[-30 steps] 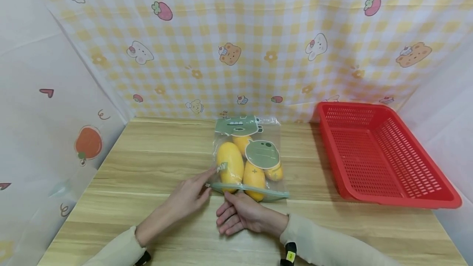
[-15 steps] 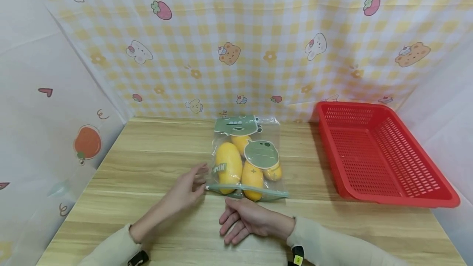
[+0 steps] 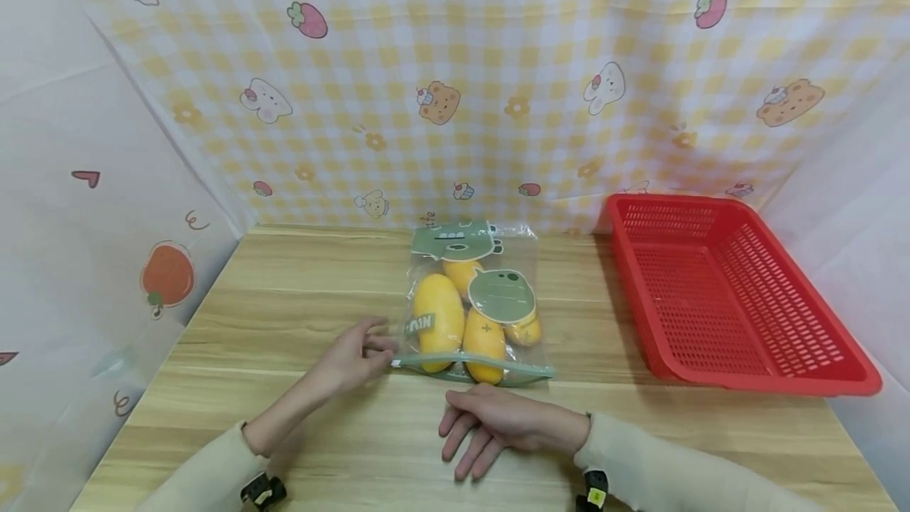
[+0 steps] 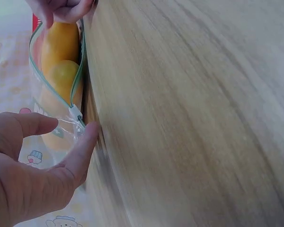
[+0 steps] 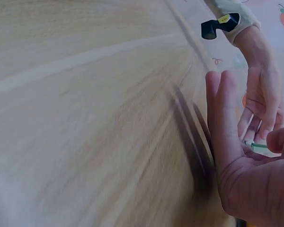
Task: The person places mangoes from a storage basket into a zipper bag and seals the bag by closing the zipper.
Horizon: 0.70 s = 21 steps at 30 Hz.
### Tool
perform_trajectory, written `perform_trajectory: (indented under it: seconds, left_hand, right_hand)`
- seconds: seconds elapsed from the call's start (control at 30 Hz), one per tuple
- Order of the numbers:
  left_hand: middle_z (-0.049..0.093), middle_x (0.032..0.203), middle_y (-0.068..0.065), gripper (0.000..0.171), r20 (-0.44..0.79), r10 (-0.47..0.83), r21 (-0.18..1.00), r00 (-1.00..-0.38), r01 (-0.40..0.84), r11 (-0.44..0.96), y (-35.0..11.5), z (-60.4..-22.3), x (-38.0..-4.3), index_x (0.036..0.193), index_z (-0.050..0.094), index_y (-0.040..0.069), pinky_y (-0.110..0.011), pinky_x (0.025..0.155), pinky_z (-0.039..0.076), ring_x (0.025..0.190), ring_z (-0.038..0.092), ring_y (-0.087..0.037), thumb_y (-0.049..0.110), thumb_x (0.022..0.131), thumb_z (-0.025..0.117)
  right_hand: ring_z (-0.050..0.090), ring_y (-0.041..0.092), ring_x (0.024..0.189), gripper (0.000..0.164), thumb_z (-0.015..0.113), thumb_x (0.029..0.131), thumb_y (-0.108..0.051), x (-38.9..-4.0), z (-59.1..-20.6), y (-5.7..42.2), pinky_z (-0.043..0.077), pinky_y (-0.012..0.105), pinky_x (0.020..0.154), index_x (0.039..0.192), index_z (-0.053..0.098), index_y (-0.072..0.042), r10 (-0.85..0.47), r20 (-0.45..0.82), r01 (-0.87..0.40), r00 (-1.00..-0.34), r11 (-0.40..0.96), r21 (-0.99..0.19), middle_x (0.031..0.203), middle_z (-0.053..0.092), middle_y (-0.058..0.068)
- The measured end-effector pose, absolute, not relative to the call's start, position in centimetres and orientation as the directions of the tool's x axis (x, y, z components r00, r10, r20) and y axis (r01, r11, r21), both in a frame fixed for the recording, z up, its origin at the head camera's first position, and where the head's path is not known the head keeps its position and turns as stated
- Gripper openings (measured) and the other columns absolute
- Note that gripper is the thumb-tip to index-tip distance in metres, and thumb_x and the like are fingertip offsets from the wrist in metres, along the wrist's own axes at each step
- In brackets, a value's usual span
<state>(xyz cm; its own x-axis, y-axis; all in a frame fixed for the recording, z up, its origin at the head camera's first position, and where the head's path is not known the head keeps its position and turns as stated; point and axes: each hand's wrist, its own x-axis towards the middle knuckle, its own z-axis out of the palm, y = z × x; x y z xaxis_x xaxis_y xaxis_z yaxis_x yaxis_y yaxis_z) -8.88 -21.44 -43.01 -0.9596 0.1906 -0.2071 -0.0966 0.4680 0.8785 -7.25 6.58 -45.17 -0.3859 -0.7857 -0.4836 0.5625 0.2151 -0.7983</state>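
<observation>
A clear zip bag (image 3: 522, 247) with green printed patches lies on the table, holding several yellow, mango-like fruits (image 3: 439, 314). Its green zip edge (image 3: 512, 367) faces me; in the left wrist view the two zip strips gape apart. A white slider (image 4: 75, 112) sits at the zip's left end. Beside that end is my left hand (image 3: 354, 356), thumb and fingers parted around the slider's corner without visibly gripping it. My right hand (image 3: 501, 421) hovers just in front of the zip edge, fingers spread and palm turned left, holding nothing.
A red plastic basket (image 3: 657, 354) with perforated walls stands on the right of the wooden table (image 3: 306, 267). Behind the table hangs a checked cloth (image 3: 498, 148). Dark straps with small devices (image 3: 263, 490) are on both wrists.
Both hands have drawn back from the zip edge: the left hand moved left, the right hand moved right and toward me. The bag and basket lie as before.
</observation>
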Motion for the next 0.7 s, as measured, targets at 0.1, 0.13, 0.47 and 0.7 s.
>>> perform_trajectory:
  seconds: [0.1,0.13,0.47,0.7]
  left_hand:
    - [0.069,0.114,-0.019,0.056,-0.232,0.172,0.878,-0.957,-0.130,0.461,-21.3,-43.0,-8.9,0.146,0.039,-0.012,-0.034,0.077,0.060,0.097,0.069,-0.029,-0.004,0.096,0.065]
    - [0.069,0.112,-0.019,0.055,-0.241,0.171,0.879,-0.955,-0.140,0.456,-21.2,-42.9,-8.9,0.145,0.041,-0.012,-0.034,0.076,0.060,0.095,0.069,-0.029,-0.005,0.096,0.064]
    - [0.069,0.095,-0.016,0.043,-0.316,0.225,0.904,-0.922,-0.221,0.366,-21.5,-42.7,-8.7,0.136,0.046,-0.020,-0.038,0.074,0.061,0.084,0.069,-0.028,-0.005,0.098,0.061]
    - [0.068,0.096,-0.017,0.040,-0.330,0.247,0.909,-0.911,-0.237,0.342,-21.7,-42.8,-8.8,0.131,0.051,-0.018,-0.038,0.074,0.061,0.083,0.069,-0.028,-0.001,0.098,0.064]
  right_hand:
    - [0.075,0.031,0.077,0.053,0.042,0.109,-0.041,-7.3,-45.0,7.1,0.061,0.035,0.058,0.112,0.064,0.008,-0.784,-0.488,0.555,-0.383,0.227,-0.800,0.101,0.072,0.024]
    - [0.075,0.031,0.077,0.053,0.042,0.109,-0.041,-7.4,-44.9,7.3,0.061,0.035,0.058,0.112,0.064,0.008,-0.787,-0.487,0.550,-0.380,0.231,-0.802,0.101,0.072,0.025]
    - [0.074,0.027,0.080,0.039,0.046,0.110,-0.027,-7.9,-43.3,9.3,0.061,0.036,0.063,0.114,0.063,0.008,-0.826,-0.452,0.410,-0.336,0.303,-0.860,0.102,0.071,0.021]
    - [0.071,0.029,0.091,0.029,0.049,0.109,-0.019,-8.8,-40.7,11.0,0.060,0.041,0.076,0.116,0.065,0.005,-0.855,-0.414,0.183,-0.314,0.373,-0.909,0.106,0.068,0.015]
